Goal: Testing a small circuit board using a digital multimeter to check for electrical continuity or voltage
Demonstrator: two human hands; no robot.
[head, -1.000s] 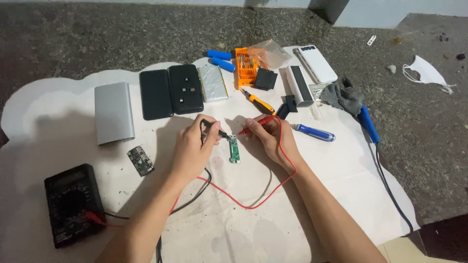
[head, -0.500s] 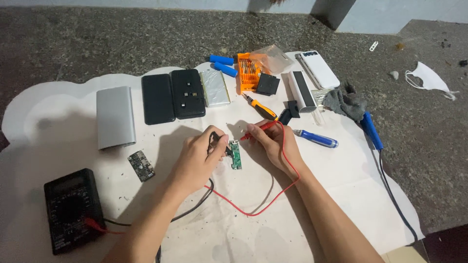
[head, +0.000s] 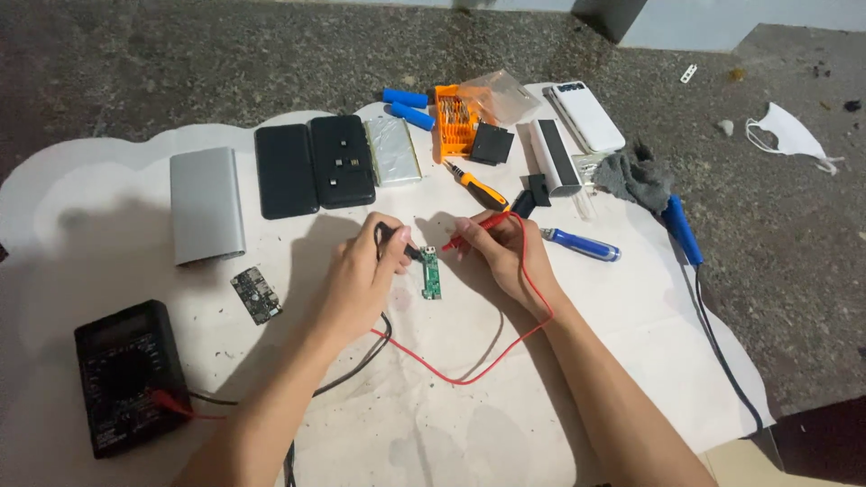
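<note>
Hands meet over the white paper sheet [head: 631,343]: left hand [head: 361,280] pinches the black probe [head: 397,242], right hand [head: 505,257] pinches the red probe [head: 469,233]. Between them lies the small green circuit board [head: 434,275], long axis pointing away, equally near both.

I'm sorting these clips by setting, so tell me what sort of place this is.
Probably a makeshift electronics repair spot on a rough floor. A white sheet serves as workbench, a black multimeter is wired to probes at a small green circuit board, and screwdrivers lie nearby.
</note>
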